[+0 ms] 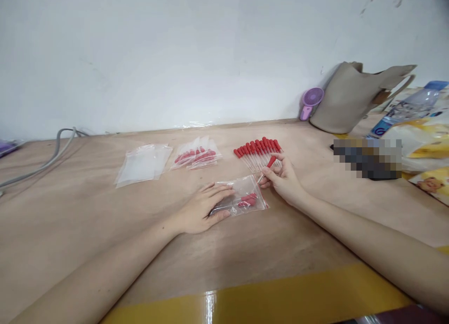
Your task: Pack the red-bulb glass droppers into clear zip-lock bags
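Observation:
A clear zip bag lies on the table with a few red-bulbed droppers inside. My left hand rests flat on the bag's left part, fingers stretched out. Between the fingertips of my right hand is one dropper, its red bulb upward and its stem pointing down-left at the bag's right end. Whether the tip is inside the bag I cannot tell. Just behind that hand, a row of loose droppers lies fanned out, red bulbs away from me and clear stems toward me.
Flat, unfilled bags lie at left, beside bags holding red-bulbed droppers. A grey cable runs along the left. To the right are a purple fan, a beige bag, a water bottle and a blurred-out dark object.

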A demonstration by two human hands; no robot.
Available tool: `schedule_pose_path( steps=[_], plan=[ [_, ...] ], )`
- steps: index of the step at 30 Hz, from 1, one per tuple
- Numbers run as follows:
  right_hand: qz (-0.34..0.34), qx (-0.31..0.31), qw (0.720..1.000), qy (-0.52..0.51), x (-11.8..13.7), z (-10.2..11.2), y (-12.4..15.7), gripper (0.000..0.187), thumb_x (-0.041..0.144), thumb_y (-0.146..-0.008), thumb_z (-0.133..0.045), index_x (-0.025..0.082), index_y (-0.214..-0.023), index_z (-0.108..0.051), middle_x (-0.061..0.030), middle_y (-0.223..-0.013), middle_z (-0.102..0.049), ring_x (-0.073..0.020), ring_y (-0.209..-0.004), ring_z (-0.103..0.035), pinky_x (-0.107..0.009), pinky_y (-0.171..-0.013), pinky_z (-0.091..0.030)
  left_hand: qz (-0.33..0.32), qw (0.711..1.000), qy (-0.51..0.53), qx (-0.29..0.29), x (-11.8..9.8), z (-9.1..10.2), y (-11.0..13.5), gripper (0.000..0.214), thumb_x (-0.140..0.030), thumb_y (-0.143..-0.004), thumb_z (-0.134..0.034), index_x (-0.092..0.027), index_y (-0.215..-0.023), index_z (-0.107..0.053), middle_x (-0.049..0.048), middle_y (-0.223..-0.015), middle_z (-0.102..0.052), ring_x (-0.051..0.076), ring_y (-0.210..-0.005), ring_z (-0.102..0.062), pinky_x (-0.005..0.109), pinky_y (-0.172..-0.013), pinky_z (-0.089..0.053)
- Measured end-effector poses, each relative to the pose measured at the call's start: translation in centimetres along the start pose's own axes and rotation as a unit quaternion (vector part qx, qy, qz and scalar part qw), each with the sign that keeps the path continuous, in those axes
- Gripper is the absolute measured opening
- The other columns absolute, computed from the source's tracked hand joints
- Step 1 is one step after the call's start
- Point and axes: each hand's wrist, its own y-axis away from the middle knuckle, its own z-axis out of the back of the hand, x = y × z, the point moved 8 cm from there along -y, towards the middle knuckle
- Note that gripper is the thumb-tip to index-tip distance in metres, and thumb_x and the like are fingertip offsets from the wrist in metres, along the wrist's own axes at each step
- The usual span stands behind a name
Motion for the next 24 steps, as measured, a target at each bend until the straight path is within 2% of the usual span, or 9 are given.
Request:
schedule_pose_path(
  steps=[4, 7, 10, 12, 16, 20, 22, 24],
  plan=[
    [0.001, 0.039, 0.999, -0.016, 0.2, -0.9, 1.1, 0.067, 0.045, -0.066, -0.067, 0.025, -0.115, -0.025, 0.0086, -0.062, -0.054, -0.0113, -0.049, -0.057, -0.028, -0.051, -0.052, -0.004, 1.0, 0.005, -0.001, -0.1, 0.0, 0.0, 0.044, -0.038, -0.093, -0.045, -0.022, -0.133, -0.039, 0.008, -0.137, -0.045, 0.022, -0.129, -0.038, 0.045, -0.109, -0.025],
    [-0.004, 0.024, 0.999, -0.037, 0.2, -0.6, 1.3, 0.062, 0.041, -0.067, -0.067, 0.026, -0.112, -0.027, 0.0089, -0.062, -0.055, -0.0112, -0.049, -0.059, -0.027, -0.052, -0.053, -0.004, 1.0, 0.007, 0.0, -0.1, 0.0, 0.0, 0.044, -0.038, -0.092, -0.045, -0.022, -0.133, -0.039, 0.0082, -0.137, -0.045, 0.022, -0.129, -0.038, 0.045, -0.109, -0.026],
    [-0.041, -0.013, 0.997, -0.067, -0.3, 0.2, 1.1, 0.044, 0.035, -0.073, -0.063, 0.025, -0.101, -0.032, 0.0075, -0.063, -0.057, -0.0121, -0.056, -0.063, -0.028, -0.058, -0.054, 0.0, 1.0, 0.009, -0.001, 0.0, 0.0, 0.0, 0.046, -0.038, -0.092, -0.046, -0.022, -0.134, -0.036, 0.0082, -0.137, -0.045, 0.022, -0.128, -0.039, 0.045, -0.109, -0.026],
    [-0.078, -0.009, 0.995, -0.069, -0.8, 0.4, 1.0, 0.03, 0.03, -0.076, -0.06, 0.024, -0.093, -0.036, 0.0047, -0.066, -0.059, -0.0123, -0.061, -0.064, -0.029, -0.063, -0.055, 0.002, 1.0, 0.009, -0.004, 0.1, 0.0, 0.0, 0.048, -0.038, -0.092, -0.046, -0.022, -0.136, -0.034, 0.0081, -0.137, -0.045, 0.022, -0.127, -0.04, 0.044, -0.109, -0.026],
    [-0.13, 0.106, 0.986, 0.009, -1.2, -0.1, 1.0, 0.021, 0.025, -0.07, -0.066, 0.018, -0.083, -0.05, 0.0004, -0.068, -0.063, -0.0097, -0.059, -0.062, -0.026, -0.063, -0.052, 0.003, 1.0, 0.008, -0.006, 0.0, 0.0, 0.1, 0.05, -0.037, -0.092, -0.046, -0.022, -0.137, -0.031, 0.0081, -0.137, -0.045, 0.022, -0.127, -0.04, 0.044, -0.109, -0.027],
    [-0.098, 0.239, 0.958, 0.126, -0.6, -0.8, 1.1, 0.026, 0.029, -0.061, -0.074, 0.015, -0.077, -0.061, 0.0023, -0.062, -0.061, -0.0059, -0.051, -0.052, -0.02, -0.05, -0.043, 0.009, 1.0, -0.001, -0.002, 0.1, 0.0, 0.1, 0.049, -0.037, -0.092, -0.045, -0.021, -0.137, -0.031, 0.0082, -0.137, -0.044, 0.023, -0.126, -0.04, 0.046, -0.108, -0.028],
    [-0.068, 0.27, 0.945, 0.174, -0.4, -1.1, 1.1, 0.027, 0.032, -0.061, -0.074, 0.014, -0.079, -0.066, 0.0029, -0.059, -0.06, -0.0045, -0.047, -0.046, -0.019, -0.045, -0.036, 0.014, 1.0, -0.006, 0.003, 0.2, -0.1, 0.1, 0.05, -0.037, -0.093, -0.044, -0.021, -0.137, -0.03, 0.0079, -0.138, -0.044, 0.024, -0.126, -0.04, 0.047, -0.109, -0.026],
    [-0.039, 0.273, 0.942, 0.194, -0.2, -1.7, 1.1, 0.028, 0.035, -0.063, -0.072, 0.014, -0.081, -0.069, 0.0035, -0.055, -0.058, -0.0042, -0.045, -0.041, -0.019, -0.043, -0.031, 0.015, 1.0, -0.007, 0.007, 0.3, -0.2, 0.1, 0.05, -0.037, -0.093, -0.044, -0.021, -0.138, -0.029, 0.0075, -0.138, -0.043, 0.023, -0.127, -0.04, 0.047, -0.11, -0.024]
  ],
)
